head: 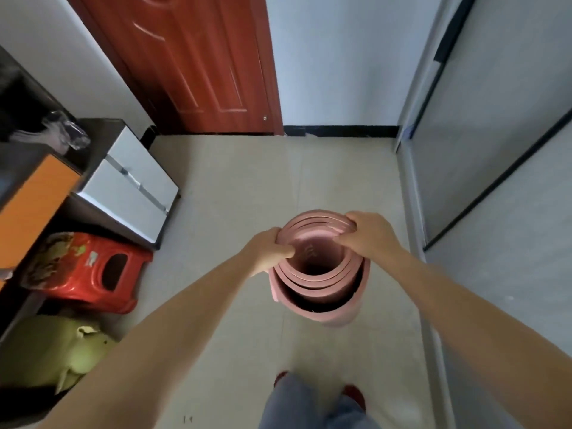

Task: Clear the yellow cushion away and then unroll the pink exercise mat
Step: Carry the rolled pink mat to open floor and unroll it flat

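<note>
Above the floor [235, 187], two hands grip one rolled pink mat [322, 274].

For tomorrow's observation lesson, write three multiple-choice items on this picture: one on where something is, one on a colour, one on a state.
1. Where is the yellow cushion?
A. by the door
B. at the left, near the red stool
C. under the mat

2. What colour is the door?
A. reddish brown
B. white
C. green

3. What state is the pink exercise mat in?
A. spread flat
B. folded in half
C. rolled up, standing on end

Answers:
1 B, the cushion lies at the left edge, just nearer than the stool.
2 A, the panels are reddish brown.
3 C, the coil's open end faces up, with the left hand and right hand gripping its top edge.
</note>
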Motion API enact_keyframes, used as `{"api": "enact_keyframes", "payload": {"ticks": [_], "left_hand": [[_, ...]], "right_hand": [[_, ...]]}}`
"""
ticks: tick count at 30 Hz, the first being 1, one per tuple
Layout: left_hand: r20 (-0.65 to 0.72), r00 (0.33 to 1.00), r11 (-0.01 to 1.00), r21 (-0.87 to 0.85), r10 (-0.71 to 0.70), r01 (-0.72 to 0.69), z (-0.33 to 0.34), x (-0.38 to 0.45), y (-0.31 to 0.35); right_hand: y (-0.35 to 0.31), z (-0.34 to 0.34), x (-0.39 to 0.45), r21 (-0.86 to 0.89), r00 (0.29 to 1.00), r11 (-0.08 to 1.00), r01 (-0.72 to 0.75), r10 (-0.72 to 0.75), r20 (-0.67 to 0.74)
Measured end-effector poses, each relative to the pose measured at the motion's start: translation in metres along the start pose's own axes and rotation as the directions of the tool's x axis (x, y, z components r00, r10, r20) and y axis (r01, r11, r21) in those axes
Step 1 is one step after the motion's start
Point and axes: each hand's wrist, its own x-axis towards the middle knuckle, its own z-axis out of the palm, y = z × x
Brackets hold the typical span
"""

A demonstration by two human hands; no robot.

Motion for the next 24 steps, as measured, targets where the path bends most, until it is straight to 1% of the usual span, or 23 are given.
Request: {"api": "enact_keyframes", "payload": {"ticks": [4, 6, 8, 11, 13, 15, 17, 19, 20, 22, 24], "left_hand": [[-0.012, 0.999, 0.995, 0.089, 0.036, -0.035, -0.046, 0.073, 0.026], [-0.003, 0.999, 0.991, 0.128, 0.047, -0.046, -0.073, 0.112, 0.038], [0.002, 0.999, 0.990, 0.129, 0.054, -0.053, -0.103, 0.155, 0.049], [0.044, 0.998, 0.988, 0.147, 0.040, -0.046, -0.150, 0.212, 0.066], [0.054, 0.998, 0.987, 0.149, 0.045, -0.053, -0.177, 0.250, 0.079], [0.065, 0.996, 0.978, 0.194, 0.062, -0.073, -0.194, 0.278, 0.090], [0.075, 0.995, 0.969, 0.234, 0.063, -0.080, -0.213, 0.317, 0.108], [0.091, 0.994, 0.964, 0.256, 0.052, -0.074, -0.229, 0.357, 0.127], [0.098, 0.994, 0.964, 0.257, 0.050, -0.074, -0.236, 0.378, 0.137], [0.107, 0.994, 0.962, 0.266, 0.038, -0.066, -0.248, 0.423, 0.159], [0.102, 0.995, 0.969, 0.245, 0.015, -0.040, -0.258, 0.465, 0.178]], "right_hand": [[-0.019, -0.016, 0.088, 0.014, 1.000, 1.000, 0.018, -0.018, -0.012], [-0.032, -0.019, 0.132, 0.008, 1.000, 1.000, -0.003, 0.003, 0.014], [-0.049, -0.020, 0.178, 0.005, 1.000, 1.000, -0.022, 0.022, 0.017], [-0.074, -0.022, 0.239, -0.011, 0.997, 0.997, -0.075, 0.075, 0.020], [-0.085, -0.025, 0.281, 0.003, 0.994, 0.995, -0.104, 0.104, 0.019], [-0.091, -0.027, 0.308, 0.026, 0.992, 0.992, -0.126, 0.125, 0.034], [-0.092, -0.034, 0.345, 0.109, 0.987, 0.982, -0.157, 0.155, 0.035], [-0.089, -0.043, 0.376, 0.242, 0.988, 0.958, -0.152, 0.140, 0.068], [-0.085, -0.046, 0.389, 0.325, 0.991, 0.937, -0.124, 0.103, 0.081], [-0.075, -0.052, 0.417, 0.506, 0.995, 0.859, -0.074, 0.032, 0.090], [-0.060, -0.058, 0.446, 0.610, 0.990, 0.791, -0.049, -0.043, 0.136]]}}
